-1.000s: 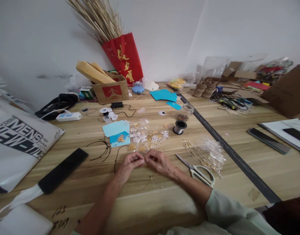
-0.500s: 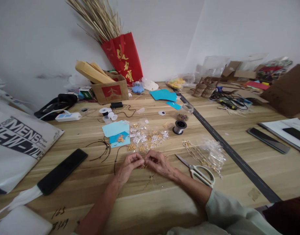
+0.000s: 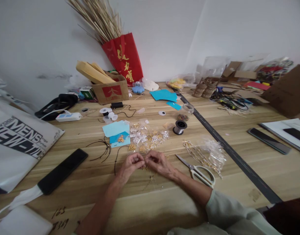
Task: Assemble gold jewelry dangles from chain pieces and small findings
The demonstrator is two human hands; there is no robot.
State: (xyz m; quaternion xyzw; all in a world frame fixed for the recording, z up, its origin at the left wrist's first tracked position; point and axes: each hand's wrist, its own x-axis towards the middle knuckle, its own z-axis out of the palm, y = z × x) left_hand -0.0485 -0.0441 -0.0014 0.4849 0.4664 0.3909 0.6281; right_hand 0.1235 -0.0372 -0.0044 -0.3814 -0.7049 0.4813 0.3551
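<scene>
Thumb and fingers pinched, my left hand (image 3: 130,165) meets my right hand (image 3: 159,164) at the fingertips, low over the table. Whatever they pinch is too small to make out. Below them a thin chain with small beads (image 3: 151,178) hangs or lies near a fine clear thread. Just beyond the fingers are small bags of gold beads (image 3: 143,149) and silver beads (image 3: 140,137). Scissors (image 3: 197,171) with pale handles lie open to the right of my right hand. A black cord (image 3: 117,156) curls left of my left hand.
A spool of wire (image 3: 179,127) and a jar of beads (image 3: 183,115) stand beyond the hands. Gold chains (image 3: 197,155) lie right, beside clear plastic bags (image 3: 215,153). Blue cards (image 3: 115,129) and a black phone (image 3: 62,171) are on the left.
Both hands stay pinched together in the same place. The small chain below them has shifted very slightly.
</scene>
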